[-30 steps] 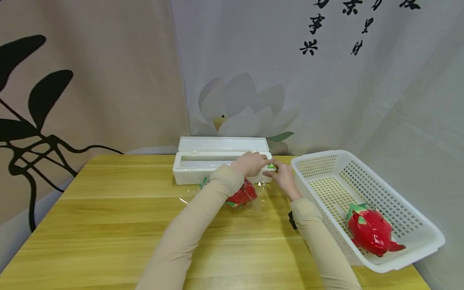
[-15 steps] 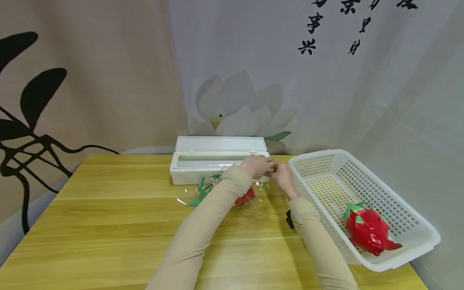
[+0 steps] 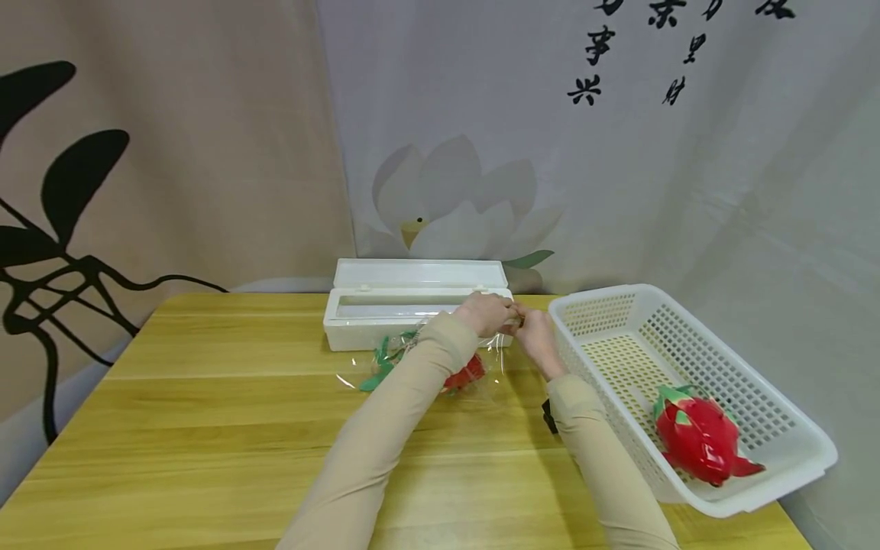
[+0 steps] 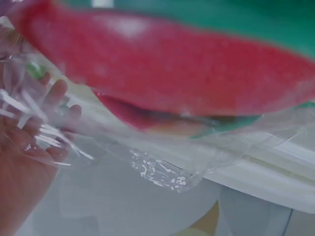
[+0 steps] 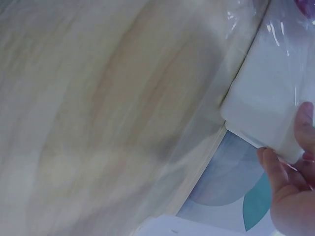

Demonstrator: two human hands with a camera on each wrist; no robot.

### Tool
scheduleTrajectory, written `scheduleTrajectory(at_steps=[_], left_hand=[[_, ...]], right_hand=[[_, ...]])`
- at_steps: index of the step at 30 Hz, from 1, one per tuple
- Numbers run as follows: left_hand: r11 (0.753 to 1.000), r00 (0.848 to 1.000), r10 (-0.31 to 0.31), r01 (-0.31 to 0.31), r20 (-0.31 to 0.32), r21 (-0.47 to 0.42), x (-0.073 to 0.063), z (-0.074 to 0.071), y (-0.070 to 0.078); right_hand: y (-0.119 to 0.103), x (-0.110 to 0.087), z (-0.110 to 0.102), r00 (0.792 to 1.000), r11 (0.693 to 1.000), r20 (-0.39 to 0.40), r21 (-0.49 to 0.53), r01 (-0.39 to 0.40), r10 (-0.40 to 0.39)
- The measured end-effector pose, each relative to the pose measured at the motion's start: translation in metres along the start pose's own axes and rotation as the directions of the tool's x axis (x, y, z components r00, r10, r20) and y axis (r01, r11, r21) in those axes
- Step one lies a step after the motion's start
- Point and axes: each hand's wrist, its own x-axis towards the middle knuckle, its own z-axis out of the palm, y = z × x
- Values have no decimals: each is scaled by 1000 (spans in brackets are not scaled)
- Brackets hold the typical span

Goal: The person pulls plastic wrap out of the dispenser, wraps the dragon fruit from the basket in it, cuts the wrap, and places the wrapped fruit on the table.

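Note:
A white cling film box (image 3: 371, 334) stands at the back of the table with its lid raised. My left hand (image 3: 483, 314) is at the box's right end, its fingertips at a small green slide cutter (image 4: 35, 70), which it seems to pinch; the thumb is not clear. My right hand (image 3: 539, 342) grips the box's right end, with its thumb (image 5: 305, 129) and fingers round the corner. Clear film (image 4: 162, 172) hangs from the box over a red and green toy dragon fruit (image 3: 466, 374), partly hidden by my left arm.
To the right stands a white perforated basket (image 3: 777, 409), near my right arm. In it lies another red dragon fruit (image 3: 703, 441). The wooden table (image 3: 227, 420) ends at a printed curtain (image 3: 275, 191) behind the box.
My left hand has moved slightly right along the box, closer to the right hand, and its fingers now cover the green slide cutter. More of the wrapped fruit's green leaves shows.

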Motion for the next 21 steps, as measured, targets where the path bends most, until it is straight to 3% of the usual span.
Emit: scheduleTrajectory(at_steps=[11, 21], left_hand=[[997, 999, -50, 49, 20, 55, -5, -5, 6], [996, 998, -52, 51, 20, 74, 0, -4, 6]], right_hand=[[1, 0, -2, 1000, 999, -1, -32, -7, 7], [-1, 1, 1, 1000, 999, -29, -55, -2, 1]])
